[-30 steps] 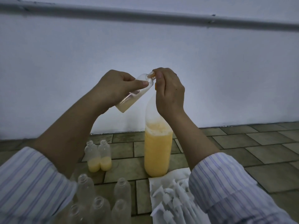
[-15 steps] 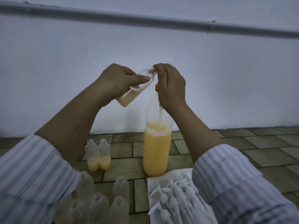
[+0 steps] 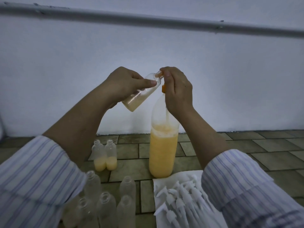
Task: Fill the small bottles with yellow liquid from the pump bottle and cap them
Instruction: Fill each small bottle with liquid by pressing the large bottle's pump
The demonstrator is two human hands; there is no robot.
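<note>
Centrally, the left hand (image 3: 125, 84) grips a small bottle (image 3: 141, 92), fingers and thumb curled round its body, and holds it in the air, tilted so that its long axis runs from the base at lower left up to the open mouth at upper right; a shallow pool of yellow liquid lies in the low end. The mouth meets the orange spout of the pump bottle (image 3: 163, 145), which stands upright on the tiled floor (image 3: 263, 155) near the foot of the white wall. The right hand (image 3: 178, 91) is curled over the pump head, thumb near the small bottle's neck; whether it presses at this moment cannot be told. The relation that matters is mouth to spout: the spout lies just to the right of the left fingertips, and the left hand alone keeps the neck aligned, while the right hand is the nearer one to the pump. Filling appears part done. Counted: one pump bottle, roughly two-thirds full; one small bottle in hand; two part-filled bottles (image 3: 105, 155) touching each other, uncapped, left of the pump bottle; at least five empty bottles (image 3: 105, 204) clustered toward the floor's near edge, with others possibly hidden by the left sleeve. White pump caps (image 3: 181, 199) lie heaped on a white paper sheet (image 3: 166, 181) just beside the pump bottle's base; the caps are too many and too blurred to count.
</note>
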